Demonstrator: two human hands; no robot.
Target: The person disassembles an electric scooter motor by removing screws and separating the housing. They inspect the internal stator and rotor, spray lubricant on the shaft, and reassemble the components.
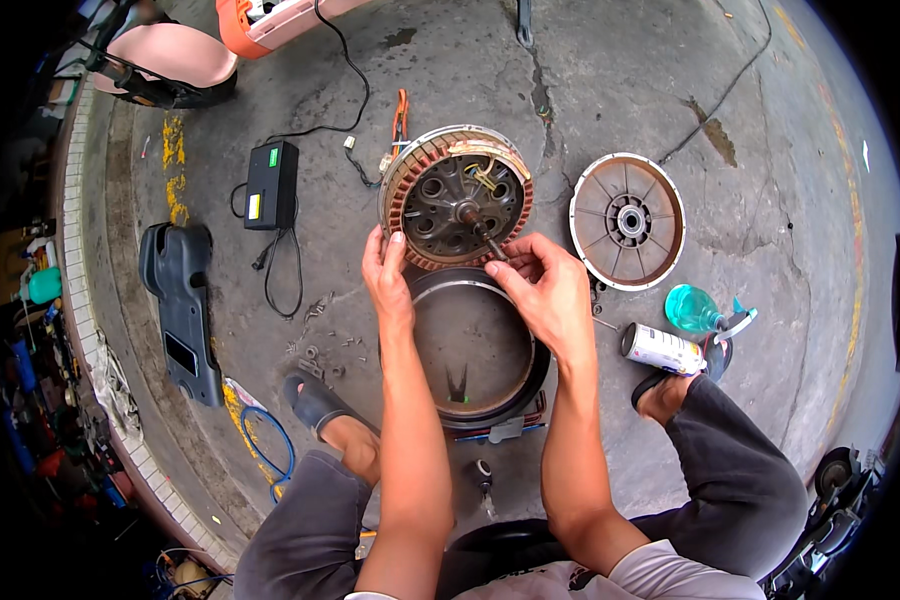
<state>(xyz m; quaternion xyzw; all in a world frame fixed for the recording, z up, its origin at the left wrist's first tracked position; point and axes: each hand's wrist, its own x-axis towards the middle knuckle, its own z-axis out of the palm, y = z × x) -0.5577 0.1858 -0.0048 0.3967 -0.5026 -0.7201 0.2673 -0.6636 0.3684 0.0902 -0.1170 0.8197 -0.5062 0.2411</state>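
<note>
In front of me a hub motor stator (pixel 440 215), a round core ringed with copper windings, is tilted up with its shaft (pixel 487 240) pointing toward me. My left hand (pixel 388 275) grips the stator's lower left rim, thumb on the windings. With thumb and fingers, my right hand (pixel 545 285) pinches the shaft's end. Just below lies the motor's round black-rimmed housing (pixel 470 345), open side up, with pliers (pixel 457 385) showing inside it. The orange cable (pixel 400 115) sticks out behind the stator.
A ribbed round motor cover (pixel 630 262) lies to the right, near a green spray bottle (pixel 692 308) and a white spray can (pixel 662 349). On the left are a black charger (pixel 272 185), loose screws (pixel 315 310) and a black plastic panel (pixel 185 310). A pink scooter (pixel 170 58) stands far left.
</note>
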